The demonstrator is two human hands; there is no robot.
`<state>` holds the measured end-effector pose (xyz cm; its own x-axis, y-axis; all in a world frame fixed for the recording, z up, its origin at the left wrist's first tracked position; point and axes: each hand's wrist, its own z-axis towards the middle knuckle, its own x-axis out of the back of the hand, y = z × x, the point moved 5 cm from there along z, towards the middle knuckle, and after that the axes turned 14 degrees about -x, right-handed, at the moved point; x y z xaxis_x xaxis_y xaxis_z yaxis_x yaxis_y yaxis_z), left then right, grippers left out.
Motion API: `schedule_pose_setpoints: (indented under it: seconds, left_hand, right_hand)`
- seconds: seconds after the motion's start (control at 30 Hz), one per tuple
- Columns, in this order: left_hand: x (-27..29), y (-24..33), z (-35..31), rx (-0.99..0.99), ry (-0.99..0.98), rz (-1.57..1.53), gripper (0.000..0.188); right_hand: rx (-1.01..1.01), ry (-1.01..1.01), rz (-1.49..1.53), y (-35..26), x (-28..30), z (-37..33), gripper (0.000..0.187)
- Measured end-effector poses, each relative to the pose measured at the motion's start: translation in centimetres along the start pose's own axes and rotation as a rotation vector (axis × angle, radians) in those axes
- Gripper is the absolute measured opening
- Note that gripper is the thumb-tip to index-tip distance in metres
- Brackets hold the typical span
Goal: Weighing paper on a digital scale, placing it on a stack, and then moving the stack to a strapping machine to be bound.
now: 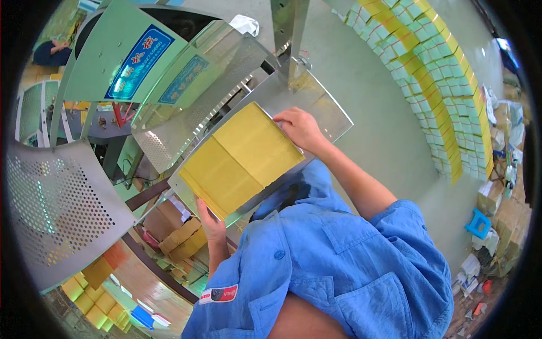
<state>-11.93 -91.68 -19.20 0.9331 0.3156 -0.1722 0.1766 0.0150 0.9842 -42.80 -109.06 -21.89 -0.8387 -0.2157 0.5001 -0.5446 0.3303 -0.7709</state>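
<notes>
A stack of yellow paper (240, 158), with a crease or seam across its middle, lies tilted over the metal table (322, 99) of a machine. My right hand (302, 130) grips its right end, fingers curled at the edge. At the near left corner my left hand (212, 225) holds the opposite end, thumb up along the side and the other fingers mostly hidden beneath. The underside of the stack cannot be seen.
Beyond the stack stands the machine's clear guard (197, 85), with a green panel (90, 73) behind. A perforated metal cover (62, 203) is at left. Long rows of banded paper bundles (429, 85) lie on the floor at right, near a blue stool (479, 224). Another person (52, 52) sits far left.
</notes>
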Motion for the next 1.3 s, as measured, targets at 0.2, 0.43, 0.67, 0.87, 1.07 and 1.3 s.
schedule_pose_setpoints:
  seconds: [0.2,0.43,0.67,0.87,1.07,1.3]
  left_hand:
    - [1.2,-0.1,-0.7,-0.268,-0.152,0.712,0.038]
    - [1.8,-0.8,-0.7,-0.076,0.012,0.294,0.037]
    - [-0.1,-0.9,-0.2,0.143,0.425,-0.361,0.049]
    - [0.1,-0.9,1.7,0.172,0.32,-0.193,0.05]
    - [0.7,-1.6,1.8,0.233,0.287,-0.209,0.046]
    - [-0.2,-1.4,2.1,0.203,0.258,-0.199,0.046]
  right_hand:
    - [-0.143,-0.281,0.14,0.4,0.4,0.1,0.028]
    - [-0.096,-0.518,0.296,-0.8,1.8,-1.2,0.051]
    - [-0.072,-0.606,0.206,-1.1,1.5,-0.8,0.055]
    - [-0.195,-0.65,0.275,-2.3,1.4,-1.8,0.053]
    - [-0.325,-0.631,0.345,-2.9,1.9,-2.4,0.052]
    - [-0.317,-0.443,0.22,-3.5,1.1,-3.2,0.049]
